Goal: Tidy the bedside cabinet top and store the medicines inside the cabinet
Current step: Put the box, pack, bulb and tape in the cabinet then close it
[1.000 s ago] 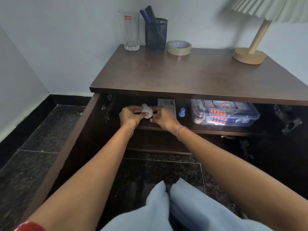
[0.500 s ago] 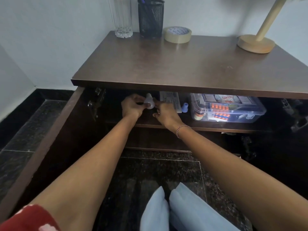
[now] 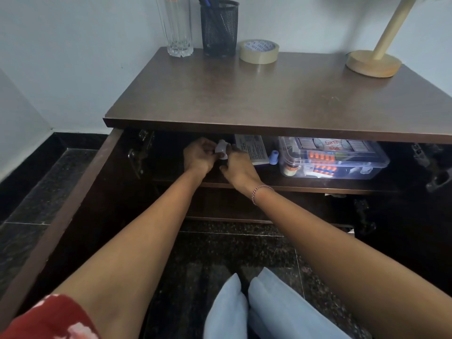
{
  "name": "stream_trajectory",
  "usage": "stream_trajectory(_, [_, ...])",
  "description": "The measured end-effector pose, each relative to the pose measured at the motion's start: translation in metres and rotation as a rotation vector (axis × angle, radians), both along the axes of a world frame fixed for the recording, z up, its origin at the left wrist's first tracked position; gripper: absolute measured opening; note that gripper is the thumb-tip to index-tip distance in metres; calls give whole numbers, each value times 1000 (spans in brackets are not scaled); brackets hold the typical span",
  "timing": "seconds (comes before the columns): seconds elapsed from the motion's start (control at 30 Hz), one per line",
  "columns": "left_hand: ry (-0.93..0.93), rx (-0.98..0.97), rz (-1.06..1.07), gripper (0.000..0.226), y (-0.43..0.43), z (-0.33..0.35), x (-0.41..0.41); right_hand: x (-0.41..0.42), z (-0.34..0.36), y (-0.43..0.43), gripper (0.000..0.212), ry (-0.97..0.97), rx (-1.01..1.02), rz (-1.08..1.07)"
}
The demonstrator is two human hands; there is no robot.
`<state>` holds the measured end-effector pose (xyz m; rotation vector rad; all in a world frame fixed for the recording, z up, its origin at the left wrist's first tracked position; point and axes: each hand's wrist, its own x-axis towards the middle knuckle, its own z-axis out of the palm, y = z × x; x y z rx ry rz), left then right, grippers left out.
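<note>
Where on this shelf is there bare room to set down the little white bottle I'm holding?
The shelf looks bare between your left hand and the door hinge. Right of the white bottle it is crowded: flat carton, blue cap, clear first-aid box. The cabinet top is bare in front of the tape roll.

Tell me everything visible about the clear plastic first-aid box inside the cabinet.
The clear plastic first-aid box is rectangular and see-through, with red lettering "FIRST" on its shut lid and pale latches at the front. It lies flat on the dark wooden shelf, right of a small blue cap-like piece. Orange pill strips and an orange-labelled bottle show inside. The left hand and right hand, holding a small white bottle, do not touch it.
</note>
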<state>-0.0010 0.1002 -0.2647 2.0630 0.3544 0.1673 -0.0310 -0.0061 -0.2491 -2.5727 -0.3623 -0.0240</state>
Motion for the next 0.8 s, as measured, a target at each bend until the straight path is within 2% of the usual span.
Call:
stream_trajectory(0.17, [-6,-23,-12,30,0,-2,1,0,3,-4,47,13,29,-25])
stream_trajectory(0.27, [-29,45,-29,38,0,-2,-2,-4,4,-7,51,-7,19,-27])
stream_trajectory(0.37, [-50,100,-16,34,1,0,-7,-7,8,-9,55,-19,18,-26])
stream_trajectory(0.6, [-99,123,-29,29,-1,22,-32,-26,25,-16,45,-33,28,4])
stream_trajectory(0.8, [-134,212,-28,27,1,49,-64,-55,43,-24,57,-62,-5,63])
